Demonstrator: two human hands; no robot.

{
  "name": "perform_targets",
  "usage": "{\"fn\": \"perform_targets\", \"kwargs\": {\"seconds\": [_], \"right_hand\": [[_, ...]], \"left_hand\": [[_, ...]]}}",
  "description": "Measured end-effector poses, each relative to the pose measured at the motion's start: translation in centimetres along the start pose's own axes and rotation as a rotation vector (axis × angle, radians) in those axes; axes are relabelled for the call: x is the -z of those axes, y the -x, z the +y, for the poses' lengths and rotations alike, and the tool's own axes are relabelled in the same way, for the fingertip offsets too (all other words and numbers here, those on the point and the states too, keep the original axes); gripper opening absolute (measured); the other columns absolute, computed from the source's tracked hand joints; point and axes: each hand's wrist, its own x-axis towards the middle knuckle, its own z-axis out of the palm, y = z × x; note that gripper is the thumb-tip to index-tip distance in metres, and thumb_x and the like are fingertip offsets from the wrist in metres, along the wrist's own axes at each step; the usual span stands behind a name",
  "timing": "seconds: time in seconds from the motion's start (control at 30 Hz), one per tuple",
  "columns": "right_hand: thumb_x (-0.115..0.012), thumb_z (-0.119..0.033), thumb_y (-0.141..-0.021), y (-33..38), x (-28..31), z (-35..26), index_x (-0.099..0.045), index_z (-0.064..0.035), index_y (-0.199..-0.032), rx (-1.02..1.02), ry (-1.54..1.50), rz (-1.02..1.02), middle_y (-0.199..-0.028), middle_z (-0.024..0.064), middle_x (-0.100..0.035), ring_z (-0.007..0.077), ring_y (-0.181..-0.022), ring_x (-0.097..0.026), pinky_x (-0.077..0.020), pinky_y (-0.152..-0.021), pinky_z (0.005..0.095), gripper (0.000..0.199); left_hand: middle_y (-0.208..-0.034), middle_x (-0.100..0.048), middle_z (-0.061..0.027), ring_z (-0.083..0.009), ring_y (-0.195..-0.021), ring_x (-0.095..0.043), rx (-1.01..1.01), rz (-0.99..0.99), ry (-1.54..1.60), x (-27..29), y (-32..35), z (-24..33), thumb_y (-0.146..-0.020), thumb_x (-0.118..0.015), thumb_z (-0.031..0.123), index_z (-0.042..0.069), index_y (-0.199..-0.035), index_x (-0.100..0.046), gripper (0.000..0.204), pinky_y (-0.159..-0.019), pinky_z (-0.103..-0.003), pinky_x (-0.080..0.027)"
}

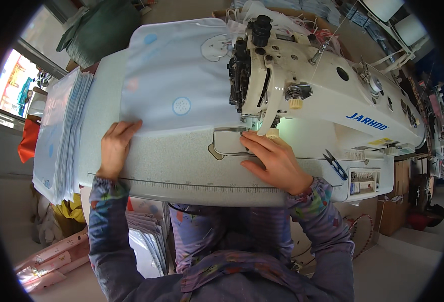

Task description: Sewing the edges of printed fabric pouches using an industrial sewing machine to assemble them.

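A pale blue fabric piece (176, 80) with round printed patches lies spread over the grey sewing table (181, 171), running under the head of a cream industrial sewing machine (322, 95). My left hand (116, 148) lies flat on the fabric's near left corner, fingers apart. My right hand (272, 161) rests by the metal needle plate (229, 141), fingertips touching the fabric edge just in front of the presser foot (249, 123). Neither hand grips anything.
A thick stack of similar blue fabric pieces (60, 136) sits at the table's left end. Small black thread snips (335, 164) lie right of my right hand. More bagged fabric (146, 231) is stacked below the table, and cardboard boxes (393, 211) stand at right.
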Motion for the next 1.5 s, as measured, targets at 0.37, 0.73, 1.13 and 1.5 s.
{"fn": "perform_targets", "kwargs": {"seconds": [0.37,0.73,1.13,1.5], "right_hand": [[-0.077,-0.026,-0.094,-1.0,-1.8,-1.9,-0.067,-0.0003,-0.133,-0.128,0.162,0.116,-0.139,0.0146,-0.066,0.0348,-0.122,-0.064,-0.0508,-0.103,0.0448,0.048],[-0.081,-0.025,-0.09,0.0,-1.0,-0.6,-0.07,-0.0027,-0.13,-0.131,0.082,0.119,-0.135,0.0133,-0.071,0.0353,-0.115,-0.069,-0.0548,-0.098,0.0435,0.046],[-0.069,-0.007,-0.096,-0.1,-1.1,-0.5,-0.072,-0.0027,-0.127,-0.117,0.038,0.155,-0.129,0.0152,-0.074,0.037,-0.11,-0.072,-0.0573,-0.096,0.0454,0.031],[-0.065,-0.001,-0.094,-0.3,-0.8,-0.5,-0.07,-0.0028,-0.13,-0.121,0.068,0.096,-0.132,0.0142,-0.072,0.0359,-0.116,-0.07,-0.0547,-0.098,0.0446,0.036]], "left_hand": [[-0.087,-0.063,-0.0019,-0.0212,-0.075,-0.065,-0.05,-0.34,0.477,7.1,9.2,24.0,-0.075,-0.07,0.005,0.01,-0.125,-0.074,0.051,-0.069,-0.036,-0.056],[-0.084,-0.056,-0.0056,-0.0265,-0.076,-0.062,0.005,-0.293,0.683,4.1,7.6,26.1,-0.072,-0.068,-0.001,0.011,-0.124,-0.075,0.054,-0.068,-0.04,-0.054],[-0.087,-0.059,-0.0037,-0.0259,-0.082,-0.063,0.003,-0.082,0.483,1.3,2.4,24.3,-0.074,-0.067,0.002,0.012,-0.118,-0.078,0.046,-0.074,-0.042,-0.053],[-0.098,-0.067,0.0,-0.0227,-0.09,-0.066,-0.061,0.024,0.488,-1.7,-1.8,21.5,-0.072,-0.069,0.001,0.014,-0.114,-0.08,0.046,-0.074,-0.035,-0.058]]}}
